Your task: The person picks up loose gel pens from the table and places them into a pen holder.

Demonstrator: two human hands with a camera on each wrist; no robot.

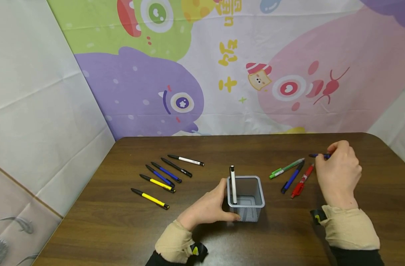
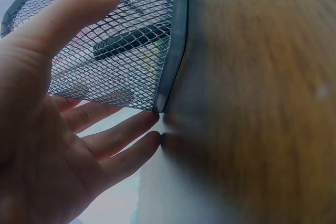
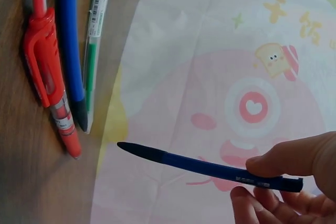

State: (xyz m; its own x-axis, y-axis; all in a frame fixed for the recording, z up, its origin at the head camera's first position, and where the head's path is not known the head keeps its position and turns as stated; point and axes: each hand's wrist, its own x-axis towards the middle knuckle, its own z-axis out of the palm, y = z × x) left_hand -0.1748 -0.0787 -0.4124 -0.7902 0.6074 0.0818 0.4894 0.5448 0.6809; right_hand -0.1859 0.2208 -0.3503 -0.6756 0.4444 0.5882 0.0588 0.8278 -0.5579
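A grey mesh pen holder (image 1: 260, 195) stands upright on the table with a white pen (image 1: 233, 186) leaning inside it. My left hand (image 1: 207, 208) holds its left side, thumb on the near face and fingers around the far side; the left wrist view shows the mesh (image 2: 121, 45) between thumb and fingers. On the right, my right hand (image 1: 340, 171) pinches a dark blue pen (image 3: 205, 167) near its rear end, tip pointing left and raised off the table. Just left of that hand lie a red pen (image 1: 302, 181), a blue pen (image 1: 292, 178) and a green pen (image 1: 286, 169).
Several pens lie slanted at the left of the brown table (image 1: 122, 229): a white pen (image 1: 186, 160), a black pen (image 1: 177, 167), two blue pens (image 1: 166, 172) and two yellow pens (image 1: 150, 198). A cartoon-printed cloth (image 1: 222, 111) hangs behind the table.
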